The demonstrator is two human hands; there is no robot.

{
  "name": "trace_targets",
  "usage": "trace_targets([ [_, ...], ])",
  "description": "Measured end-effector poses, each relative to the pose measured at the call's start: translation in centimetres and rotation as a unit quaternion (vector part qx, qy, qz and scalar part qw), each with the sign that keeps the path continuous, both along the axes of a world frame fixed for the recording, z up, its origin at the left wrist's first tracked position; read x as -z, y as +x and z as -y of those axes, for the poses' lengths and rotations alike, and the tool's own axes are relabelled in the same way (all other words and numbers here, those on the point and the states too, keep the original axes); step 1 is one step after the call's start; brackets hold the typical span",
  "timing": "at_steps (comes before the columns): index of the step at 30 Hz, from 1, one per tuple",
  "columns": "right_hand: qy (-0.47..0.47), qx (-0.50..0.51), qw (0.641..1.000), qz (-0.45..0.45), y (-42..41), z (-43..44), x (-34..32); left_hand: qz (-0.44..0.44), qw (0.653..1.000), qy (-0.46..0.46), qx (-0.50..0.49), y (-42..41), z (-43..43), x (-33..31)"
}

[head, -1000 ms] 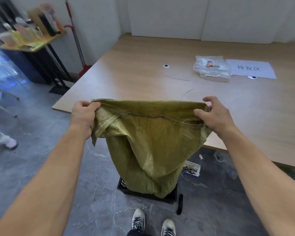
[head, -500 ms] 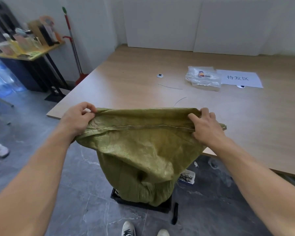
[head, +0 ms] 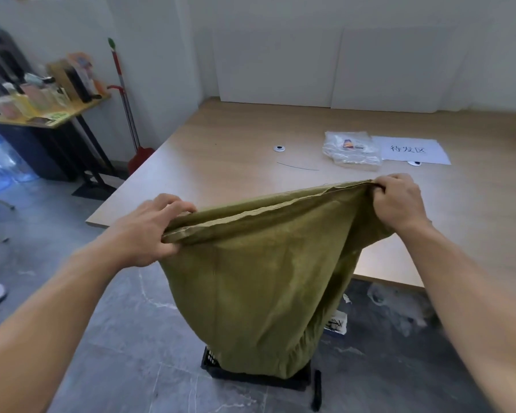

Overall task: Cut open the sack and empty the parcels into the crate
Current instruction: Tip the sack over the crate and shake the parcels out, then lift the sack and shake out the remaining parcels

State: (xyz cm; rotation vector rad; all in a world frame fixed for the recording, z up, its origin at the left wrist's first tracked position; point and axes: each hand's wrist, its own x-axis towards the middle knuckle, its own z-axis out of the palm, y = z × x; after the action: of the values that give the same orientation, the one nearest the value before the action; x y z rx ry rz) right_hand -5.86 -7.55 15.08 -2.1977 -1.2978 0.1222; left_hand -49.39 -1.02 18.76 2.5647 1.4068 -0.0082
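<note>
Sack (head: 259, 278) gripped by both hands, L (head: 149, 231) & R (head: 399, 201); over crate (head: 212, 365).

Since a second ago the right hand (head: 399, 202) has risen toward the upper right of the frame while the left hand (head: 148, 234) has dropped to the middle left, so the sack's (head: 259, 281) stitched upper edge now slants up to the right instead of running level. The sack hangs longer and straighter, its lower end bunched over the crate (head: 212, 363) at the bottom centre, and the shoes have left the frame's bottom edge.
</note>
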Motion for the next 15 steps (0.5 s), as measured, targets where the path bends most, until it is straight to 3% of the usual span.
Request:
trace_targets([
  [5, 0.059, 0.01, 0.998, -0.004, -2.3, 0.1, -1.5, 0.229, 0.971, -0.019, -0.071, -2.2, -1.2, -1.7],
  [8, 0.066, 0.011, 0.998, -0.018, -4.0, 0.1, -1.4, 0.221, 0.965, -0.003, -0.144, -2.3, -1.7, -1.2],
  [12, 0.13, 0.026, 0.991, -0.005, -5.2, 0.2, -2.7, 0.274, 0.936, 0.112, -0.19, -2.2, -2.1, -1.9],
  [15, 0.054, 0.025, 0.998, 0.007, -4.7, 0.2, -3.1, 0.204, 0.954, 0.111, -0.189, -2.0, -2.8, -2.8],
])
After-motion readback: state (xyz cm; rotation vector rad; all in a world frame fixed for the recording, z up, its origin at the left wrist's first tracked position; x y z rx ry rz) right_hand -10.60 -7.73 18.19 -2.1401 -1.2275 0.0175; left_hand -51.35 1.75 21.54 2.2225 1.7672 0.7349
